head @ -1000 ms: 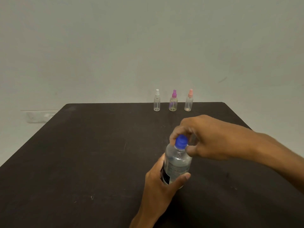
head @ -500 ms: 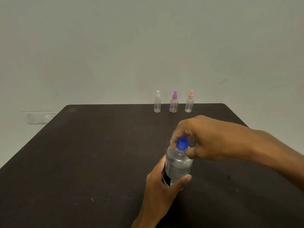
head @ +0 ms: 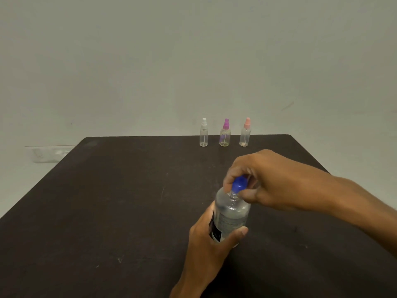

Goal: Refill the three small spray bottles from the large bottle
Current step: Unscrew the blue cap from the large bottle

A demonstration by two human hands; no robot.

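Cap [head: 239, 184] and neck are what the next move is hinging on: I am pinching the blue cap with my right hand [head: 272, 181], fingers curled closed around it, directly above the large bottle [head: 232, 214]. The bottle's long axis is running almost upright, tipped slightly toward me, so the cap needs to be coming straight up along that axis. My left hand [head: 211, 239] is wrapping the bottle's labelled body from below, grip closed firmly on it, holding it over the near part of the table [head: 107, 201]. The three small spray bottles [head: 225, 136] are standing in a row at the far edge, well apart from both hands, tops on. My right hand is nearer them, I am judging.
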